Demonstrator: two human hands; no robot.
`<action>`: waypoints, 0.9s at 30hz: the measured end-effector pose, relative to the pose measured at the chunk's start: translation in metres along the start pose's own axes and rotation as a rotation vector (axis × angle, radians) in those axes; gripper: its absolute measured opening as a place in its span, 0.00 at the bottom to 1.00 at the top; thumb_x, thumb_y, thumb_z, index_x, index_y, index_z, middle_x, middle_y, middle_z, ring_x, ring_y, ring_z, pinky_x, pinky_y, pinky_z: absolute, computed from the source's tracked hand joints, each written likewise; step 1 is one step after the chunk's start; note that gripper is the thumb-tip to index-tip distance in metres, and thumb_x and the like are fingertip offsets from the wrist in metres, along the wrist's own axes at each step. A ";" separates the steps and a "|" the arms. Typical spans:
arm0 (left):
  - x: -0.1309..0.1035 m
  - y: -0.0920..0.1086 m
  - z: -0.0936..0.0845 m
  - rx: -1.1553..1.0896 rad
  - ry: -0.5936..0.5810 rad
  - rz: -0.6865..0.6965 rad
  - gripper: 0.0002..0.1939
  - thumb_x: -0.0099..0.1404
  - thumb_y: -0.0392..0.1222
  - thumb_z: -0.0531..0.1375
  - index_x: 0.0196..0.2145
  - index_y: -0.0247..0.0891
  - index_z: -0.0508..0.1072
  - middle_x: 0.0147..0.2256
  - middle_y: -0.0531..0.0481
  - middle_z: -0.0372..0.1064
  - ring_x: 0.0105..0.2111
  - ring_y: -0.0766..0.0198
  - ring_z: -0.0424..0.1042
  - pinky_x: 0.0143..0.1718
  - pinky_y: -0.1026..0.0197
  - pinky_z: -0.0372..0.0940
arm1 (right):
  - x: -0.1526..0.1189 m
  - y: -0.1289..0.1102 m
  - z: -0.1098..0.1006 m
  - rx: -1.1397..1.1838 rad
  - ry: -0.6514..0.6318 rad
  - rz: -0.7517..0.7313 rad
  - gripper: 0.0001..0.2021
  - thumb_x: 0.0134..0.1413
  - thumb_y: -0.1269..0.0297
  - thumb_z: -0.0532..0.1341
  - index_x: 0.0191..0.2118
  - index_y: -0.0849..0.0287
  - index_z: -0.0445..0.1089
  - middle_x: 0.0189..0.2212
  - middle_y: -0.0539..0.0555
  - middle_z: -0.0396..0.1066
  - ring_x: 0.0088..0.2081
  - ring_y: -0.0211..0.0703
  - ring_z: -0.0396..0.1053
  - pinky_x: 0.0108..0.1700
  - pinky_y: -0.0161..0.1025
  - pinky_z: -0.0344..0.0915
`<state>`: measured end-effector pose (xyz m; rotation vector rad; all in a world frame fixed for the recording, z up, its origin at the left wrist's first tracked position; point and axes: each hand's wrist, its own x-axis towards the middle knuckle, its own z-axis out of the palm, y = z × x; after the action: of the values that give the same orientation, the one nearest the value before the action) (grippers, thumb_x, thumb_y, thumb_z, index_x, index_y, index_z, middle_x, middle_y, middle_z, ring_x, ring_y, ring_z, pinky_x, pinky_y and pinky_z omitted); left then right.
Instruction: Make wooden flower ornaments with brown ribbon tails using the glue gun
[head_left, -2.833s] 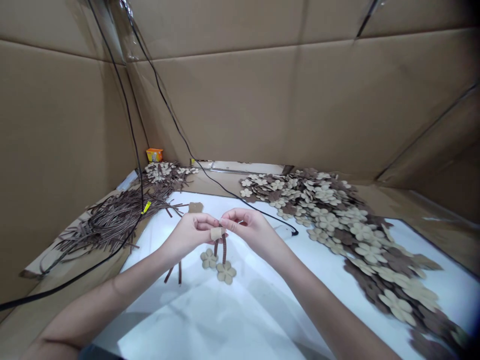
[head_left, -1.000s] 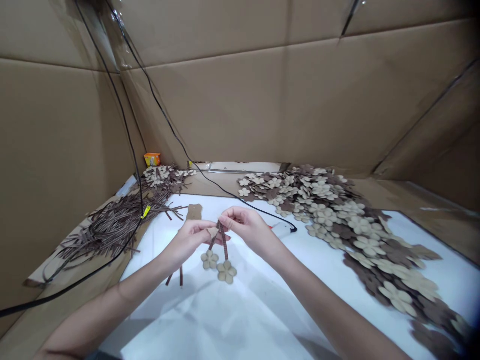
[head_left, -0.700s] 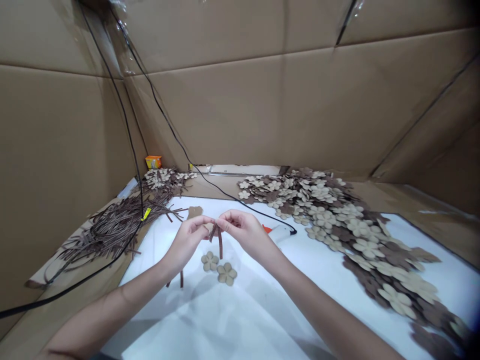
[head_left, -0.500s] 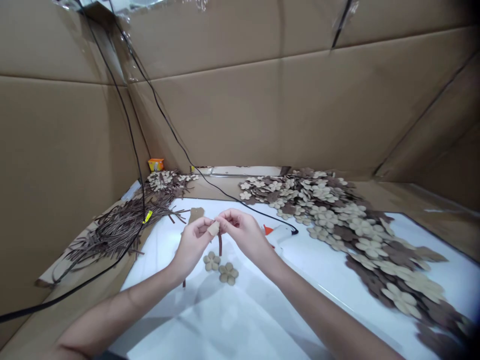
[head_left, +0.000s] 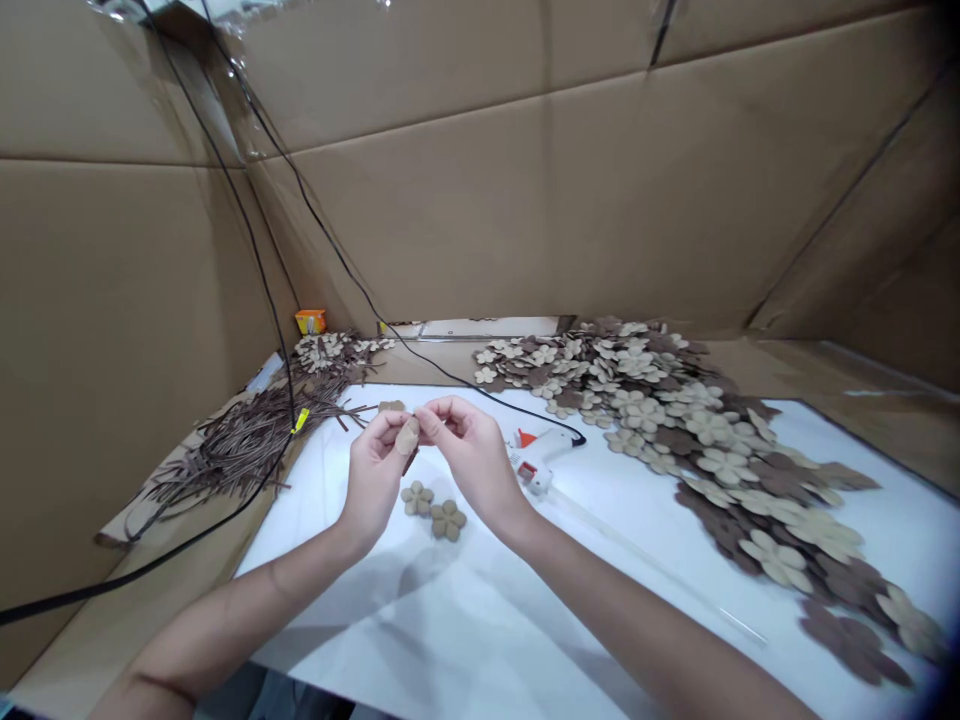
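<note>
My left hand (head_left: 375, 475) and my right hand (head_left: 471, 462) meet above the white board (head_left: 330, 610), fingertips pinched together. A small beige piece (head_left: 407, 437) lies over my left thumb tip; whether it is wrapped on or held, I cannot tell. Between the hands a short bit of a dark brown strip (head_left: 410, 460) shows, its upper part hidden by the fingers. Two beige fabric flowers, one flower (head_left: 416, 498) and another flower (head_left: 448, 520), lie just below the hands. A white glue gun (head_left: 551, 443) with an orange-red part rests beyond my right wrist.
Brown strips (head_left: 244, 445) are heaped at the left. Beige and brown flowers (head_left: 645, 410) spread along the right. A clear glue stick (head_left: 667, 560) extends from the gun. A black cable (head_left: 352, 275) crosses the view. Cardboard walls (head_left: 480, 210) surround the board. An orange box (head_left: 310, 321) sits in the corner.
Both hands, still together, appear slightly higher and further left as the view shifts. The brown strip that hung down between them now shows only a short end. More of the glue gun is visible.
</note>
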<state>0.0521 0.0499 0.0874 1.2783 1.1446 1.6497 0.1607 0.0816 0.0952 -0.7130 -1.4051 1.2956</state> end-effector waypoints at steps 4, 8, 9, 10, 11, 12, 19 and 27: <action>-0.008 0.002 0.005 0.031 0.037 0.004 0.12 0.62 0.49 0.57 0.31 0.37 0.66 0.25 0.54 0.64 0.25 0.69 0.64 0.26 0.69 0.60 | -0.005 -0.002 0.004 0.077 0.012 0.015 0.11 0.51 0.55 0.60 0.31 0.59 0.66 0.26 0.49 0.67 0.26 0.36 0.64 0.29 0.35 0.65; -0.014 -0.002 0.009 0.015 0.074 0.015 0.12 0.63 0.49 0.55 0.31 0.37 0.64 0.24 0.55 0.62 0.22 0.71 0.64 0.22 0.69 0.60 | -0.009 -0.001 0.009 0.175 0.019 0.076 0.12 0.50 0.55 0.61 0.29 0.60 0.66 0.22 0.47 0.64 0.21 0.33 0.59 0.22 0.32 0.60; -0.015 -0.003 0.009 0.012 0.083 0.010 0.12 0.63 0.50 0.55 0.31 0.37 0.64 0.24 0.56 0.62 0.21 0.71 0.64 0.21 0.70 0.60 | -0.009 0.000 0.009 0.193 0.019 0.094 0.12 0.49 0.55 0.61 0.29 0.61 0.66 0.22 0.47 0.64 0.21 0.33 0.59 0.21 0.31 0.59; -0.017 -0.004 0.009 0.014 0.090 0.004 0.12 0.63 0.50 0.55 0.31 0.37 0.64 0.24 0.56 0.63 0.21 0.71 0.65 0.20 0.70 0.60 | -0.009 0.000 0.009 0.203 0.019 0.109 0.12 0.49 0.56 0.61 0.29 0.61 0.66 0.22 0.47 0.64 0.21 0.32 0.59 0.21 0.31 0.59; -0.018 -0.005 0.008 0.020 0.095 -0.001 0.13 0.63 0.50 0.55 0.31 0.37 0.64 0.24 0.56 0.63 0.22 0.70 0.66 0.20 0.70 0.60 | -0.009 0.001 0.009 0.206 0.016 0.120 0.12 0.48 0.56 0.62 0.29 0.61 0.67 0.22 0.47 0.64 0.22 0.32 0.59 0.21 0.31 0.58; -0.019 -0.005 0.008 0.027 0.095 -0.002 0.13 0.63 0.50 0.55 0.31 0.37 0.64 0.24 0.55 0.63 0.22 0.70 0.67 0.20 0.70 0.60 | -0.009 0.002 0.009 0.205 0.009 0.126 0.12 0.48 0.56 0.62 0.28 0.62 0.67 0.21 0.47 0.64 0.22 0.32 0.59 0.21 0.31 0.58; -0.024 -0.003 0.000 0.045 0.120 0.030 0.12 0.63 0.49 0.56 0.31 0.37 0.64 0.23 0.56 0.64 0.23 0.69 0.69 0.21 0.69 0.60 | -0.011 0.004 0.012 0.171 -0.042 0.120 0.12 0.48 0.56 0.61 0.26 0.61 0.67 0.20 0.46 0.63 0.21 0.32 0.59 0.23 0.31 0.57; -0.037 -0.010 -0.028 0.084 0.157 -0.056 0.13 0.62 0.50 0.56 0.30 0.37 0.64 0.26 0.56 0.64 0.18 0.73 0.64 0.17 0.71 0.54 | -0.001 0.006 0.000 -0.201 -0.315 0.130 0.15 0.55 0.53 0.54 0.29 0.60 0.69 0.26 0.50 0.69 0.26 0.36 0.64 0.30 0.34 0.61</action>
<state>0.0332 0.0130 0.0636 1.1734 1.3449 1.7001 0.1594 0.0818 0.0888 -0.7676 -1.7873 1.4264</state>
